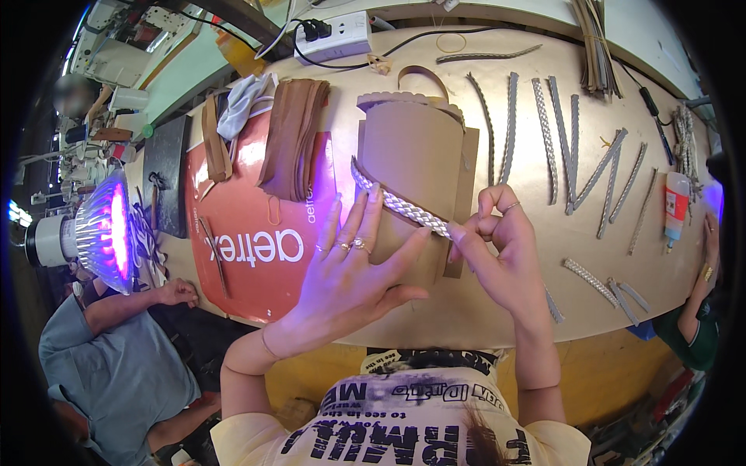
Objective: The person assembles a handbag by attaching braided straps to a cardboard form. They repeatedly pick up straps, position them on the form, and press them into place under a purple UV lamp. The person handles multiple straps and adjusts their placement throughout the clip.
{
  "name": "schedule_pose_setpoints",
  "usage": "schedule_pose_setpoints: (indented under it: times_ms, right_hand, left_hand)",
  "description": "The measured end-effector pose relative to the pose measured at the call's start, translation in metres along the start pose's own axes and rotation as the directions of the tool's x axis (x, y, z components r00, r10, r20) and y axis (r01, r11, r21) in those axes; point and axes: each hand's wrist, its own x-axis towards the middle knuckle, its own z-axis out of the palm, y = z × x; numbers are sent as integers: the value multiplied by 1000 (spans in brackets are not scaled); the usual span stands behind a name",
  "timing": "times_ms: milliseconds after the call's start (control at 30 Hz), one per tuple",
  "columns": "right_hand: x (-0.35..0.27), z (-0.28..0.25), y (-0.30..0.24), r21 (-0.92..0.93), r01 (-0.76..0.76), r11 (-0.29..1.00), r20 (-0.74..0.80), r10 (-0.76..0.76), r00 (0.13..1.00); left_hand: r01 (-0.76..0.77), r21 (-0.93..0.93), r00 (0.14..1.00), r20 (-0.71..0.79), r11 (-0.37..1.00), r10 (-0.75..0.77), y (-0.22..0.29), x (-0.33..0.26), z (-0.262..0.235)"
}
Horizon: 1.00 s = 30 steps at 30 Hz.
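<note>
Two hands, left hand flat, open on one cardboard piece, right hand pinching one silver braided strap

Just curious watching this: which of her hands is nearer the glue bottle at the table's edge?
Right. The right hand pinches the braided strip, on the glue bottle's side; the left hand lies flat on the cardboard piece, farther away.

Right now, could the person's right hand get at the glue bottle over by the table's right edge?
Probably yes: the right hand pinches the braided strip, but only flat strips lie between it and the glue bottle.
</note>
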Motion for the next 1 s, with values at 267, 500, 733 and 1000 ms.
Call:
schedule_pose_setpoints:
  times_ms: [267,500,733,1000]
  right_hand:
    - [1,-1,-5,40,-32,999,0,32,999]
    - [1,2,-10,-36,-2,999,8,2,1000]
    - [1,6,-25,-94,230,969,93,-221,971]
    - [-8,-2,-9,-99,71,992,40,-68,997]
  left_hand:
    - [7,111,999,32,994,-10,7,2,-2]
    - [59,153,998,13,987,-62,16,4,0]
    - [87,177,996,15,980,-91,25,8,0]
    - [92,154,993,58,984,-102,24,9,-5]
